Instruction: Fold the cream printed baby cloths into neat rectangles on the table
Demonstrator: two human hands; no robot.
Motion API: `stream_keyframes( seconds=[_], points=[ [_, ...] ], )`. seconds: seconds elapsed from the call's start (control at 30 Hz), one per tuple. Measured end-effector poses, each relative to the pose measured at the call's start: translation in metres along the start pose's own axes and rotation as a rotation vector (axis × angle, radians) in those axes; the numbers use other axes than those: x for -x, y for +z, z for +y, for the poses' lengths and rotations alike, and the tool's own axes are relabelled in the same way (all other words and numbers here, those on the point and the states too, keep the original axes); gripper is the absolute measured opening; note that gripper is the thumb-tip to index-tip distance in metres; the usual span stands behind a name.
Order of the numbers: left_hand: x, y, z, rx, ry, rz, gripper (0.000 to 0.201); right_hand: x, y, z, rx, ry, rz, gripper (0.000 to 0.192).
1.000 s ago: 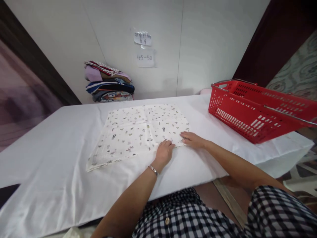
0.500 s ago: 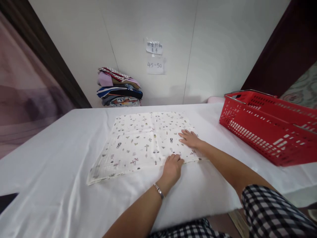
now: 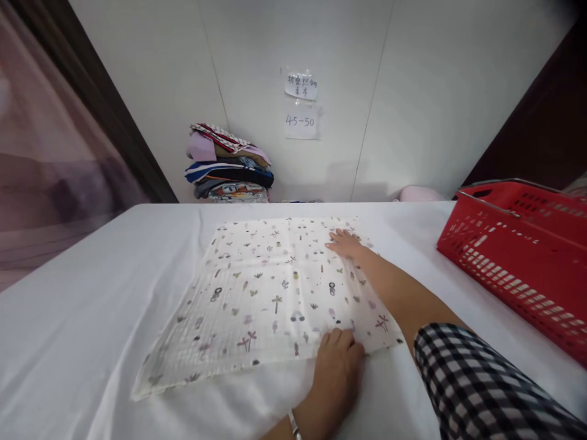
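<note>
Head view: thin white printed muslin square cloth (image 3: pixel 270 293) lies flat, soft and light.
Left hand (image 3: pixel 337 366) fingers curled on its near edge; right hand (image 3: pixel 345 243) fingers flat near its far corner; grip corners.

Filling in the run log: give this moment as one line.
left hand flat on near edge of printed cloth | right hand flat near far edge | red basket right

Textile folding workroom, white-covered table (image 3: pixel 92 305), stacked folded fabrics (image 3: pixel 227 165) against wall, handwritten paper labels (image 3: pixel 301 104), red basket (image 3: pixel 518 256) alongside
</note>
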State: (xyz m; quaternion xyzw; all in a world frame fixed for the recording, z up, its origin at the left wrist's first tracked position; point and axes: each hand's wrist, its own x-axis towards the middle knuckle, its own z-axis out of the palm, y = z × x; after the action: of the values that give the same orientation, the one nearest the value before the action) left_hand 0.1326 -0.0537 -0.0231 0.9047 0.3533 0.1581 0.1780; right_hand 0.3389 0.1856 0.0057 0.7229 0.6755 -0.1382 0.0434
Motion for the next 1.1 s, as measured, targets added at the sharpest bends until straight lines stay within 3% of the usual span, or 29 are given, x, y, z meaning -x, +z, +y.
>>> stream_keyframes(
  seconds=[0.2,0.4,0.53,0.7,0.8,0.9,1.1],
  points=[
    [0.003,0.015,-0.004,0.067,0.011,0.128,0.005,-0.046,-0.008,-0.005,-0.015,0.064,0.015,0.076],
    [0.003,0.018,-0.006,0.076,0.009,0.154,0.003,-0.055,-0.011,-0.004,-0.039,0.051,0.021,0.075],
    [0.003,0.014,-0.005,0.089,-0.004,0.113,0.007,-0.024,-0.006,0.006,-0.051,-0.006,-0.011,0.070],
    [0.000,0.009,-0.003,0.075,-0.004,0.048,0.014,0.041,0.024,0.035,0.028,0.055,0.153,0.064],
    [-0.001,0.007,-0.002,0.075,-0.017,0.023,0.019,0.058,0.035,0.047,0.034,0.045,0.193,0.064],
    [0.000,0.004,-0.001,0.070,-0.034,0.011,0.019,0.045,0.031,0.051,0.009,0.078,0.165,0.071],
    [0.002,0.006,-0.001,0.080,-0.019,0.018,0.010,-0.019,0.014,0.057,-0.002,0.162,0.166,0.075]
  ],
)
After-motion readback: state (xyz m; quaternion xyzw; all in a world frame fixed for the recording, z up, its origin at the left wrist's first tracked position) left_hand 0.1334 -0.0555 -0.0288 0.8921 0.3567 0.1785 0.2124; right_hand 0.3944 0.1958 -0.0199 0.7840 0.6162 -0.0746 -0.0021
